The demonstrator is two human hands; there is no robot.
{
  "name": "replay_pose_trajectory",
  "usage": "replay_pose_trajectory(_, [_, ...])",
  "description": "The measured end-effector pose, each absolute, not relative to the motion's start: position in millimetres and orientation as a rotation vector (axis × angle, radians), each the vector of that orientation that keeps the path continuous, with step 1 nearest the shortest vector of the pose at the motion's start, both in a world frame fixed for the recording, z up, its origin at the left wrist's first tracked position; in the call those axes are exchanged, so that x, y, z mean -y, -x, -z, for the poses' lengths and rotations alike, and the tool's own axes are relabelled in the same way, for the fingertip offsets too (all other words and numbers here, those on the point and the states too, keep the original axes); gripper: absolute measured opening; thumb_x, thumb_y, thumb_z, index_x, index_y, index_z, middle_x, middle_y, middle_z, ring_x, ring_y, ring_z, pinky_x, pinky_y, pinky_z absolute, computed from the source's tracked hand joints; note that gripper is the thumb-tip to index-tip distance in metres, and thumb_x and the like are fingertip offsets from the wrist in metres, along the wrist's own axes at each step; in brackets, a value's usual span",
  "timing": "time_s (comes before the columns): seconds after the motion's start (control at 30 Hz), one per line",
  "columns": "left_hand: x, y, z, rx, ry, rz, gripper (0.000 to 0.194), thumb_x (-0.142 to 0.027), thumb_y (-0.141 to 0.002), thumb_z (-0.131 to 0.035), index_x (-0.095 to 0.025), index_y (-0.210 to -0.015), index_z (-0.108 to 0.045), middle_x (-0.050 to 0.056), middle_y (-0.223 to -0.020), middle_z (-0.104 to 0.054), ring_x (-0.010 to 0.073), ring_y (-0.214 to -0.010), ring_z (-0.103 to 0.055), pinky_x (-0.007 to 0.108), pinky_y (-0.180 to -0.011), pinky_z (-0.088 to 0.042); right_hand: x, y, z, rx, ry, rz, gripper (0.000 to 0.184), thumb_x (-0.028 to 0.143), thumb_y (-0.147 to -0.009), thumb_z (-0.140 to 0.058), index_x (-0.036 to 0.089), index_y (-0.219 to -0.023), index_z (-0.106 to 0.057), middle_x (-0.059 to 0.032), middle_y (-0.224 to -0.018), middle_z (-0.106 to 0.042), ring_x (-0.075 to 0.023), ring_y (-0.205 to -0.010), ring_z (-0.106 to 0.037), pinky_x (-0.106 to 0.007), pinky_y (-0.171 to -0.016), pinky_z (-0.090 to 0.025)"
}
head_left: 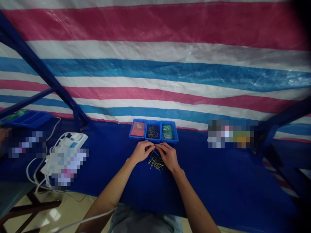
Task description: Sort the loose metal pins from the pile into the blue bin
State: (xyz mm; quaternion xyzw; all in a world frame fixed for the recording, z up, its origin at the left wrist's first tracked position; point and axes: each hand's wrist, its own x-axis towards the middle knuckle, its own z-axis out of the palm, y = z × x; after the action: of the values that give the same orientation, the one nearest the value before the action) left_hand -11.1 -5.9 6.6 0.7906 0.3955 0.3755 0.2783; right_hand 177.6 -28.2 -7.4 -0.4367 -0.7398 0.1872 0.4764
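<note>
My left hand (141,151) and my right hand (169,157) meet at the fingertips over the blue table. Both are closed in a pinch at one spot. A small dark bit shows between the fingertips, too small to name. Just below them lies a loose pile of thin metal screws or nails (157,162), dark and brassy. Beyond my fingers stands a row of blue bins: the left bin (137,137) holds a red packet (137,130), the middle one more thin metal pieces (153,131), the right one green-and-clear small packets (167,132).
On the blue table (213,181), a white power strip (77,139) with cables lies left, beside a blurred patch. A blue tray (31,119) and part of another person's hand (3,136) are at far left. Blue frame bars (41,64) and a striped sheet (155,74) close off the back.
</note>
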Motion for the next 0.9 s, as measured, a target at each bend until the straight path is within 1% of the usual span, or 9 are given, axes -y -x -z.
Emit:
replay_pose_trajectory(0.17, [6.7, 10.6, -7.6, -1.067, -2.125, -1.018, 0.023, -0.032, -0.097, -0.056, -0.016, -0.091, -0.072, 0.005, -0.082, -0.070, 0.0144, -0.070, -0.060, 0.025, -0.068, -0.047, 29.4, -177.3, 5.0, 1.825, 1.092, -0.502, 0.025, 0.028, -0.101, -0.051, 0.027, -0.114, -0.072, -0.0057, -0.101, -0.071, -0.0190, -0.090, -0.068, -0.031, -0.086, -0.055])
replay_pose_trajectory(0.33, [6.4, 9.7, -6.1, -1.081, -2.123, -1.039, 0.021, -0.031, -0.096, -0.058, -0.017, -0.092, -0.073, 0.005, -0.084, -0.071, 0.0146, -0.071, -0.061, 0.025, -0.068, -0.048, 29.4, -176.8, 4.1, 1.829, 1.107, -0.506, 0.026, 0.031, -0.102, -0.048, 0.025, -0.110, -0.072, -0.0061, -0.099, -0.071, -0.0195, -0.088, -0.068, -0.031, -0.084, -0.054])
replay_pose_trajectory(0.5, [5.8, 9.9, -4.3, -1.080, -2.116, -1.046, 0.018, -0.029, -0.095, -0.058, -0.017, -0.093, -0.072, 0.005, -0.085, -0.071, 0.0140, -0.071, -0.061, 0.024, -0.067, -0.048, 29.1, -177.3, 5.7, 1.822, 1.153, -0.479, 0.020, 0.030, -0.099, -0.054, 0.025, -0.110, -0.070, -0.0050, -0.097, -0.070, -0.0189, -0.085, -0.068, -0.028, -0.078, -0.054])
replay_pose_trajectory(0.7, [6.1, 10.6, -6.2, -1.090, -2.128, -1.007, 0.018, -0.027, -0.095, -0.058, -0.017, -0.092, -0.072, 0.004, -0.083, -0.070, 0.0140, -0.070, -0.060, 0.025, -0.068, -0.046, 28.3, -178.8, 5.7, 1.824, 1.118, -0.484, 0.021, 0.028, -0.100, -0.052, 0.025, -0.106, -0.071, -0.0048, -0.098, -0.069, -0.0187, -0.088, -0.067, -0.030, -0.084, -0.053])
replay_pose_trajectory(0.9, [6.3, 10.0, -5.9, -1.099, -2.124, -1.012, 0.020, -0.030, -0.095, -0.057, -0.017, -0.092, -0.072, 0.004, -0.081, -0.069, 0.0142, -0.069, -0.059, 0.025, -0.066, -0.046, 28.6, -178.1, 5.2, 1.824, 1.123, -0.498, 0.019, 0.027, -0.100, -0.052, 0.025, -0.102, -0.071, -0.0048, -0.097, -0.069, -0.0187, -0.086, -0.067, -0.029, -0.081, -0.053])
